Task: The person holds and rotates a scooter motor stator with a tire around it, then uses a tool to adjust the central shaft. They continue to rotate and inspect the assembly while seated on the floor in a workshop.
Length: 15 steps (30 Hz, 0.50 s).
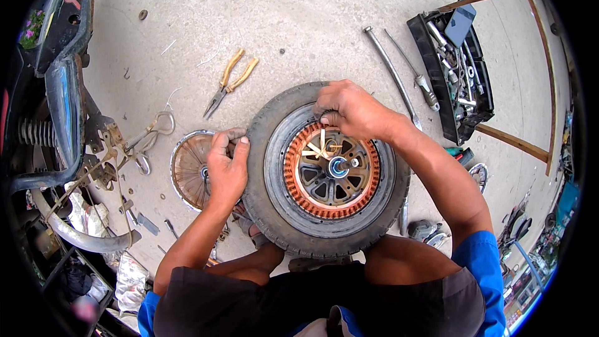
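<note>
A wheel with a black tyre [262, 212] stands tilted between my knees, its open side facing up. Inside its grey rim sits a ring of copper windings, the stator [299, 196], around an axle [354, 163] with a blue-ringed bearing. Pale yellow sleeved wires [322, 143] stick up near the axle. My left hand [228, 165] is closed against the tyre's left edge, thumb on top. My right hand [352, 109] reaches over the upper rim with fingers curled and pressed together beside the windings. Whatever its fingertips pinch is hidden.
Yellow-handled pliers [228, 84] lie beyond the wheel. A round hub cover [187, 165] lies left. At right are a metal bar [390, 72], a screwdriver [425, 90] and a black toolbox [446, 112] with a phone [460, 25] on it. A vehicle [59, 106] stands far left.
</note>
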Available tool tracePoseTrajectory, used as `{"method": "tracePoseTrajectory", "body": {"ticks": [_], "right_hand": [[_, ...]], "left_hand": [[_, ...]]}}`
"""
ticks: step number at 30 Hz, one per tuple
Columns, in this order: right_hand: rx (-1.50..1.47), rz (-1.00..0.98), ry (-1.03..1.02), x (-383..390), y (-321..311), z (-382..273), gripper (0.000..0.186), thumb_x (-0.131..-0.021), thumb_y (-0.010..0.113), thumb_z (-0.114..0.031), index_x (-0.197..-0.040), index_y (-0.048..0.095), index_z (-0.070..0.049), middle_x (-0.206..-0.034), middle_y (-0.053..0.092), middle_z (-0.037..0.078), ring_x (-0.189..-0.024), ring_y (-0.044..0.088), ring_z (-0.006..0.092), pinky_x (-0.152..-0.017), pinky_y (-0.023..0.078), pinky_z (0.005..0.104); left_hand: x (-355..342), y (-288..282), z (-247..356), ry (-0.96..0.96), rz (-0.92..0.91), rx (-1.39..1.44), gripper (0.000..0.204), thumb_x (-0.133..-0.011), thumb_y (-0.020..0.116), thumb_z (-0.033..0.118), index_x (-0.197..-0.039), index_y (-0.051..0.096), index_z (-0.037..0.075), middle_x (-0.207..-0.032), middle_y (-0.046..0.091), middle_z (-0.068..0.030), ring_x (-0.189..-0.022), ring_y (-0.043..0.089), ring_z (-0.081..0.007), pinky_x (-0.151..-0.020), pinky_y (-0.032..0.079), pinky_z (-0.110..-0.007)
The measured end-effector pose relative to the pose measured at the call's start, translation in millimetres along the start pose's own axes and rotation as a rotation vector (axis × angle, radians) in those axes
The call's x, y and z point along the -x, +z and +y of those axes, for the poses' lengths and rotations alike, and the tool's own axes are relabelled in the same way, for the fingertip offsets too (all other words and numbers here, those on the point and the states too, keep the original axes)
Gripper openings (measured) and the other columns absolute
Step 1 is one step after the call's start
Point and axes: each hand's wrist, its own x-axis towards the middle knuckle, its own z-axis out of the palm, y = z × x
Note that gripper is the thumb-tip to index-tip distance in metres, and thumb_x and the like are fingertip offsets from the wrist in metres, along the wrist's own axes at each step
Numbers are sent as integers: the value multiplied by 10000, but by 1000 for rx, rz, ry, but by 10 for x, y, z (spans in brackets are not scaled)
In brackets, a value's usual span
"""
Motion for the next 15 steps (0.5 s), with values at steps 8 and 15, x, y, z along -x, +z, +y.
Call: {"method": "tracePoseTrajectory", "body": {"ticks": [8, 15], "right_hand": [[57, 1, -40, -6, 70, -11, 128, -835, 746, -60, -951, 711, -19, -937, 668, 128, -998, 623, 341, -942, 461, 456], [-74, 92, 34, -31, 147, -21, 120, -854, 730, -41, -970, 711, -14, -970, 681, 151, -1002, 631, 356, -905, 488, 466]], "left_hand": [[-2, 5, -8, -5, -2, 14, 178, -950, 667, 87, -1081, 690, -31, -969, 608, -61, -816, 536, -133, -773, 462, -287], [-4, 17, -23, 4, 3, 17, 182, -951, 666, 90, -1082, 690, -33, -968, 609, -66, -809, 535, -137, -770, 464, -291]]}}
